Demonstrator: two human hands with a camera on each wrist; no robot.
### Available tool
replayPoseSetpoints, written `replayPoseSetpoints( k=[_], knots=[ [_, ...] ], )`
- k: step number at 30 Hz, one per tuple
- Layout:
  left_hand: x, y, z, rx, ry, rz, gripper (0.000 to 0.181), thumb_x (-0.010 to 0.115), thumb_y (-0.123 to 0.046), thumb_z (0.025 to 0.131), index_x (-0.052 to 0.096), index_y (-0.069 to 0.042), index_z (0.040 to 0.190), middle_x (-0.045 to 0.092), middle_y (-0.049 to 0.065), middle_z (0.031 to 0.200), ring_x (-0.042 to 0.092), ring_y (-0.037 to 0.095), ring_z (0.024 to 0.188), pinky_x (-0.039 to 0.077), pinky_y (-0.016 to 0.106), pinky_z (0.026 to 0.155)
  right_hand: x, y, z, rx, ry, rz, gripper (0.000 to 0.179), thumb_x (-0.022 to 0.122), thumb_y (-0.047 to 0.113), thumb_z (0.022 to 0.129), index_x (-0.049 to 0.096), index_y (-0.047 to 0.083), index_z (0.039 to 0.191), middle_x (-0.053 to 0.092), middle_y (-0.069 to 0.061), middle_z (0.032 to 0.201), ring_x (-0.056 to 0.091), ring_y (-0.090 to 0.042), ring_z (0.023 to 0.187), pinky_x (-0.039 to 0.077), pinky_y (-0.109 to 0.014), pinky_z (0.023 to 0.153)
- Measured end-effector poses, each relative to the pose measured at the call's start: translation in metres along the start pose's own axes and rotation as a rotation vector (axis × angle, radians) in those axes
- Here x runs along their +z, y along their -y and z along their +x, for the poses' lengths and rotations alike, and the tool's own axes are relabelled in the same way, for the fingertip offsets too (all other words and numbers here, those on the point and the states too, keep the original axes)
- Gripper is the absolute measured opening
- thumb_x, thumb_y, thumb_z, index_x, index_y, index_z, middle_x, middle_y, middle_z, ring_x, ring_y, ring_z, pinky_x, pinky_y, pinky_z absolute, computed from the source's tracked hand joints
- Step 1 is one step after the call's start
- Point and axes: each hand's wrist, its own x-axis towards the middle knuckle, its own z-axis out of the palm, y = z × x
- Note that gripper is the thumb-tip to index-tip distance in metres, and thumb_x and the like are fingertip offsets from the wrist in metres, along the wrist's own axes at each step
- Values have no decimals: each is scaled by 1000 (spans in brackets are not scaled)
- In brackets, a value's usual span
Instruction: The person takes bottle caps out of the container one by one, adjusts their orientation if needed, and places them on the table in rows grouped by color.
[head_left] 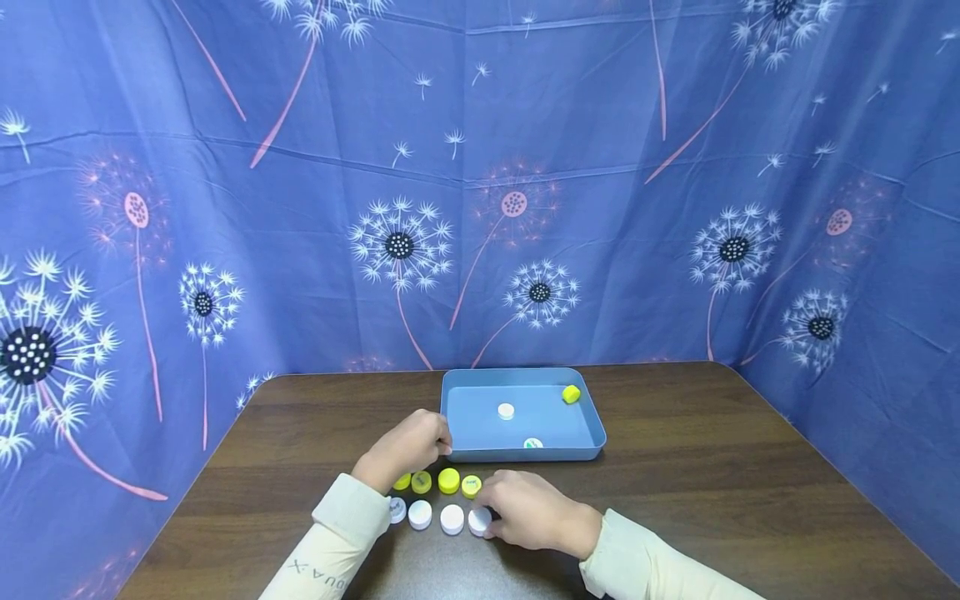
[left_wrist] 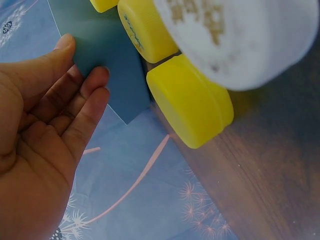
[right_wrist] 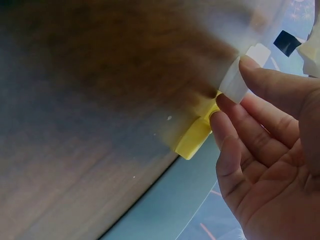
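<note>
My right hand (head_left: 534,510) pinches the white bottle cap (head_left: 479,522) at the right end of a row of white caps; in the right wrist view, thumb and fingertips lie on either side of this white cap. My left hand (head_left: 408,448) is beside the front left corner of the blue tray (head_left: 525,455). Its fingers are loosely bent with a gap to the thumb, and nothing shows between them; whether they touch the tray I cannot tell. Several yellow bottle caps (head_left: 448,480) stand in a row behind the white ones, between the hands.
Inside the tray lie a white cap (head_left: 506,411), a tilted yellow cap (head_left: 571,394) and a white cap with a green mark (head_left: 533,443) by the front wall. A brown wooden table (head_left: 697,467) carries everything. Blue dandelion-patterned cloth (head_left: 465,125) hangs around it.
</note>
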Motion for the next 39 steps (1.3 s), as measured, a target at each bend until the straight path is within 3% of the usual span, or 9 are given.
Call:
replayPoseSetpoints(
  k=[16, 26, 31, 39],
  knots=[
    [-1, -2, -1, -14, 1, -2, 12, 73, 2, 85, 78, -7, 79, 67, -4, 77, 61, 9, 74, 55, 24, 68, 1, 1, -1, 30, 5, 16, 28, 85, 21, 78, 76, 21, 105, 69, 13, 100, 59, 3, 88, 52, -20, 77],
    [-1, -3, -2, -6, 0, -6, 12, 73, 3, 84, 78, -7, 79, 67, -4, 77, 61, 7, 73, 55, 24, 67, 1, -3, -2, -2, 14, 25, 30, 85, 22, 79, 75, 22, 108, 68, 13, 100, 58, 3, 88, 51, -20, 77],
    [0, -2, 0, 13, 3, -3, 14, 73, 3, 84, 78, -8, 78, 67, -4, 77, 61, 7, 72, 55, 23, 66, -9, -8, -5, -16, -40, 54, 31, 84, 23, 80, 75, 21, 109, 68, 12, 101, 58, 0, 92, 51, -21, 77],
    [1, 0, 1, 26, -1, 16, 13, 73, 3, 85, 78, -7, 78, 67, -4, 76, 60, 7, 70, 53, 22, 64, -44, -16, -2, -10, -167, 113, 36, 79, 25, 86, 70, 15, 120, 68, 6, 116, 61, -8, 108, 53, -31, 91]
  ],
)
